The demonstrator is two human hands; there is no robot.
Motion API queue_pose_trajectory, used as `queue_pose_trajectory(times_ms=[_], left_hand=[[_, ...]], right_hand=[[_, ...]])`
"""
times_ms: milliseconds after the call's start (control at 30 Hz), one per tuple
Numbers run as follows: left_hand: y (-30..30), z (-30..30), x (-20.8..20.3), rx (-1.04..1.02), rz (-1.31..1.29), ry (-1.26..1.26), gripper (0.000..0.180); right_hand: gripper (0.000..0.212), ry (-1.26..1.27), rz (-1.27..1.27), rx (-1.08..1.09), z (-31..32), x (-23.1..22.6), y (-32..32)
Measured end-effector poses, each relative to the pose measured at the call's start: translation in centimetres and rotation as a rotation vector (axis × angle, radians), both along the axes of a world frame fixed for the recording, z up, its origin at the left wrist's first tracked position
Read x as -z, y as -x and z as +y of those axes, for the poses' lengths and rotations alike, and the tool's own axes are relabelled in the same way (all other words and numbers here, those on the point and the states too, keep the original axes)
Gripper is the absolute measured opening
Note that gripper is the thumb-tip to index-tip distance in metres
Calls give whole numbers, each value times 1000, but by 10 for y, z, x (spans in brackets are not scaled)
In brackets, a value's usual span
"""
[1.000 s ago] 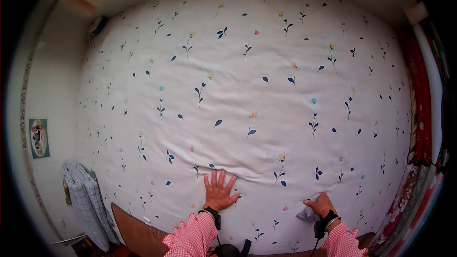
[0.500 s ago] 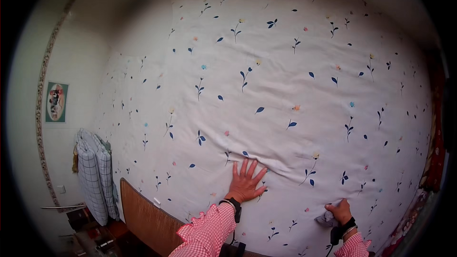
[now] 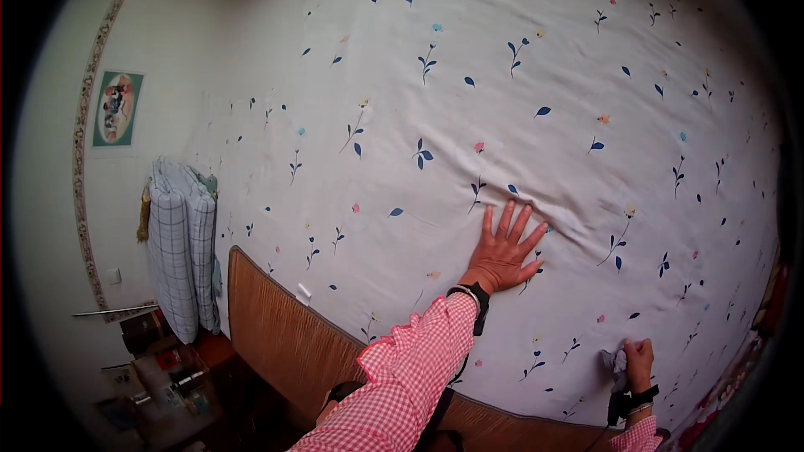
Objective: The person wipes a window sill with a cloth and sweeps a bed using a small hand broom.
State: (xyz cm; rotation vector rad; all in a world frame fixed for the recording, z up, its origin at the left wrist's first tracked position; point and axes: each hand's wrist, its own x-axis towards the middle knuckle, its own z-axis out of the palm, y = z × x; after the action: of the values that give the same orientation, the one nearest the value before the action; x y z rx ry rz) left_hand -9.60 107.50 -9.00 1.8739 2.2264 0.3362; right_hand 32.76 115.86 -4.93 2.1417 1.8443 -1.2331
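White floral sheet (image 3: 419, 259), left hand (image 3: 501, 259) flat on it, fingers spread, nothing gripped, right hand (image 3: 639, 362), fingers curled around grey cloth (image 3: 618, 368).

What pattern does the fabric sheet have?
The pale fabric sheet has a multicoloured floral print; head view.

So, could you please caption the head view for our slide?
Left hand spread on a floral bedsheet, right hand holding crumpled grey cloth.

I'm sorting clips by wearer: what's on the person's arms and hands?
The left hand and right hand are gloveless. Each wrist has a black band and a thin silvery bangle; a thin dark cable trails below the right band. Pink-and-white checked cloth sleeves show on both arms, the left ruffled.
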Motion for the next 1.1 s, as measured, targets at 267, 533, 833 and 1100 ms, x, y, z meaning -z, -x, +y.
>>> queue_pose_trajectory(times_ms=[267,533,833,1100], left_hand=[[10,-4,-2,-34,-130,-80,65],[94,-144,-43,-308,-781,-195,34],[507,-458,-227,-1192,55,-535,26],[639,-506,-258,-1355,-84,-570,67]], right_hand=[[27,451,-98,34,-242,-88,-21],[26,762,78,49,-345,-160,65],[42,771,-61,-125,-324,-191,94],[47,553,-477,-1121,-303,-221,13]])
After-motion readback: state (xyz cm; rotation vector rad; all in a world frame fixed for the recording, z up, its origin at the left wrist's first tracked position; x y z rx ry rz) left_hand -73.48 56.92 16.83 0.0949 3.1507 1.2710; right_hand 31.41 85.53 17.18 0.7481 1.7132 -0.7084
